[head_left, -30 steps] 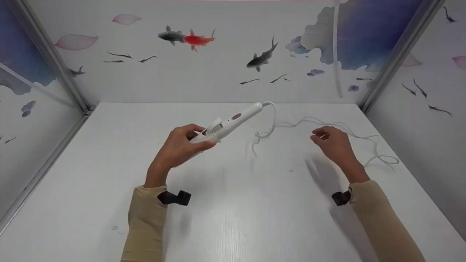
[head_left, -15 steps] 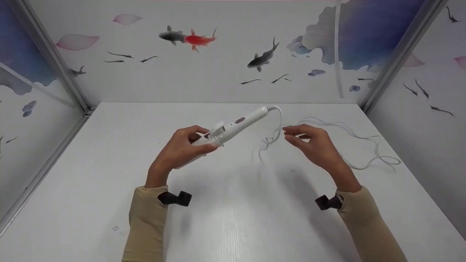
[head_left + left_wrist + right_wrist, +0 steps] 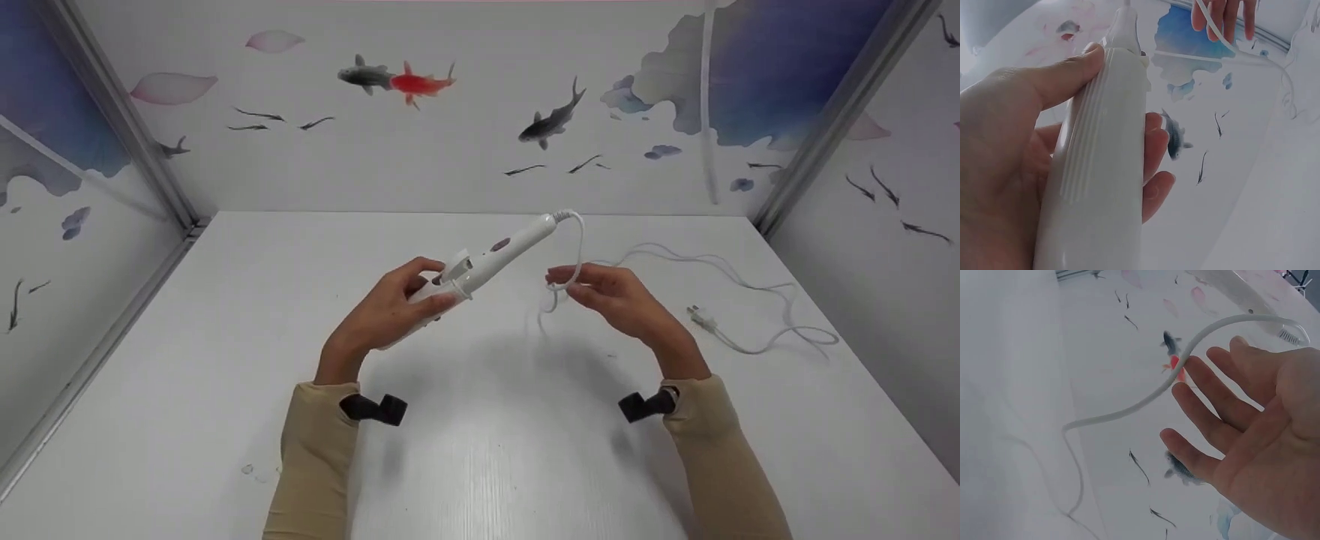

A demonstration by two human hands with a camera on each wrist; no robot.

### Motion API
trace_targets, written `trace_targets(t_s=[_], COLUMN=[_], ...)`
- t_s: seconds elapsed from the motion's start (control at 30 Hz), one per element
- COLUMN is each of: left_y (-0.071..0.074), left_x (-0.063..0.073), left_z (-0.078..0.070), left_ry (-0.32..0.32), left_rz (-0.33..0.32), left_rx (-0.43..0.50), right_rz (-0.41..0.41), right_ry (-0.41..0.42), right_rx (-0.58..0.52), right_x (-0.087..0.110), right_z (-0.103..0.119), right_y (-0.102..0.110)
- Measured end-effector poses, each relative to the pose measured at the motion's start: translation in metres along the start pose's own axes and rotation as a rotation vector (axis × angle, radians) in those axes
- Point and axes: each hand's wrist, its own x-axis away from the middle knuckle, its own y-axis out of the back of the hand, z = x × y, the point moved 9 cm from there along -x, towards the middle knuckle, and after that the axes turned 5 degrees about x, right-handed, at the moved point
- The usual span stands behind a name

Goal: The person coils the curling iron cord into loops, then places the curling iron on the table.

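Observation:
My left hand (image 3: pixel 394 307) grips a white curling iron (image 3: pixel 514 246) by its barrel end, thumb along one side and fingers behind. The iron is tilted, its handle with a dark oval switch pointing up and to the right. In the left wrist view a thick ribbed white casing (image 3: pixel 1092 169) fills the grasp. A white cord (image 3: pixel 580 244) leaves the handle's end and hangs down. My right hand (image 3: pixel 619 296) is beside this cord, fingers apart and loosely bent. In the right wrist view the cord (image 3: pixel 1140 404) passes right at its fingertips.
The rest of the cord (image 3: pixel 712 259) loops over the white table (image 3: pixel 480 465) to the right. A two-pin plug (image 3: pixel 703 319) lies there near the right forearm. Printed panels with fish and petals (image 3: pixel 420 150) stand behind and at both sides.
My right hand has moved left from over the looped cord to the hanging cord by the iron's handle. The plug has come into sight. My left hand keeps its grip on the curling iron.

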Motion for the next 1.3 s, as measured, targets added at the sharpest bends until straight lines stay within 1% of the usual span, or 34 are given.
trace_targets(t_s=[0.13, 0.23, 0.33, 0.4, 0.43, 0.5, 0.6, 0.67, 0.73, 0.8, 0.9, 0.97, 1.03, 1.07, 1.17, 1.3], left_y=[-0.002, -0.004, -0.006, -0.008, -0.01, -0.013, -0.018, -0.021, -0.025, -0.031, -0.041, -0.047, -0.051, -0.053, -0.057, -0.059], left_x=[-0.002, -0.003, -0.003, -0.002, -0.003, -0.003, -0.004, -0.004, -0.004, -0.003, -0.002, -0.002, -0.002, -0.002, -0.002, -0.003], left_z=[-0.005, -0.007, -0.006, -0.005, -0.005, -0.003, -0.002, 0.0, 0.0, 0.0, 0.002, 0.004, 0.007, 0.008, 0.012, 0.017], left_ry=[-0.023, -0.048, -0.051, -0.044, -0.038, -0.023, -0.016, -0.02, -0.035, -0.039, -0.03, -0.007, 0.013, 0.024, 0.051, 0.072], left_rz=[0.015, 0.028, 0.038, 0.045, 0.05, 0.059, 0.079, 0.094, 0.118, 0.152, 0.212, 0.242, 0.266, 0.276, 0.295, 0.298], left_rx=[0.001, 0.03, 0.053, 0.051, 0.046, 0.03, -0.003, -0.017, -0.033, -0.044, -0.075, -0.103, -0.135, -0.148, -0.198, -0.266], right_rz=[0.036, 0.061, 0.088, 0.091, 0.087, 0.082, 0.065, 0.052, 0.033, 0.002, -0.057, -0.1, -0.135, -0.148, -0.172, -0.167], right_ry=[0.04, 0.034, 0.006, -0.016, -0.028, -0.065, -0.128, -0.146, -0.14, -0.11, -0.125, -0.149, -0.179, -0.179, -0.155, -0.127], right_rx=[-0.016, -0.044, -0.095, -0.135, -0.137, -0.104, -0.006, 0.046, 0.042, 0.019, -0.016, 0.011, 0.065, 0.093, 0.156, 0.15], right_x=[-0.003, -0.006, -0.009, -0.01, -0.011, -0.01, -0.01, -0.01, -0.011, -0.012, -0.012, -0.012, -0.011, -0.011, -0.01, -0.005], right_z=[-0.002, -0.007, -0.016, -0.021, -0.024, -0.029, -0.034, -0.034, -0.032, -0.03, -0.032, -0.033, -0.034, -0.032, -0.024, -0.01], right_y=[-0.006, -0.01, -0.017, -0.019, -0.02, -0.021, -0.022, -0.022, -0.022, -0.021, -0.017, -0.013, -0.008, -0.007, -0.001, 0.005])
